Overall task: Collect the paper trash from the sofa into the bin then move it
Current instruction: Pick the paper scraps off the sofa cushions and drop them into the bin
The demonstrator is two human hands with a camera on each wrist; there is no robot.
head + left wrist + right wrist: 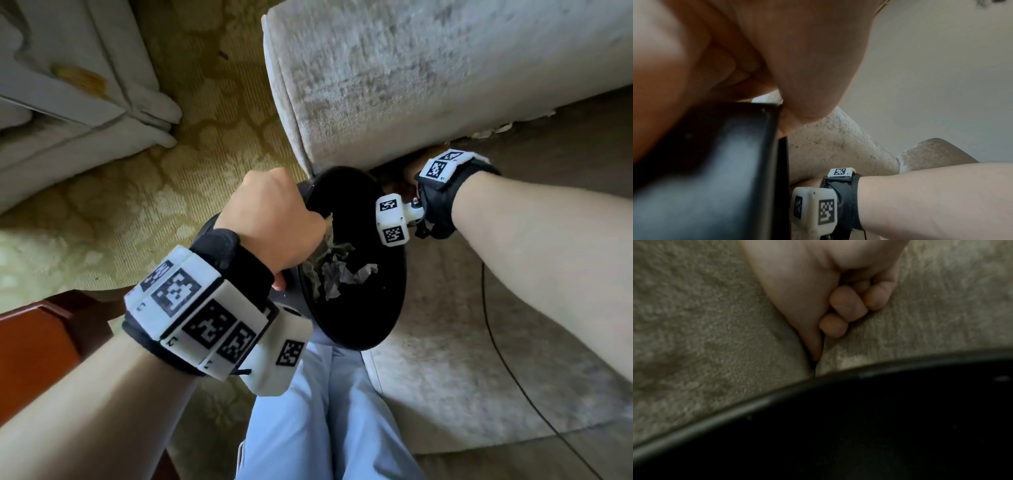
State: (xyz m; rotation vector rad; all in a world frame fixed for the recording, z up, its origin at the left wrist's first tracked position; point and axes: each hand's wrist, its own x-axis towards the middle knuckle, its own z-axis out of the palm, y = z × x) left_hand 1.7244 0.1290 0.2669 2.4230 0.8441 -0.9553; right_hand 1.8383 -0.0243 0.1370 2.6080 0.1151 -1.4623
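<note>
Black plastic bin (356,308), tilted, sits at the centre of the head view just above pale blue trousers (329,411). Crumpled paper (337,270) lies inside it. At 9 o'clock on its rim the left hand (274,219) grips the edge, fingers curled over it. At 1 o'clock the right hand (830,293) is tucked into the gap between sofa (428,85) cushions, fingers curled together; whether they hold anything cannot be told. Yellow patterned carpet (191,147) lies at 11 o'clock.

Black wrist straps (236,263) carry white marker-printed camera blocks (392,219) — bare forearms, pale blue trousers (329,411).
</note>
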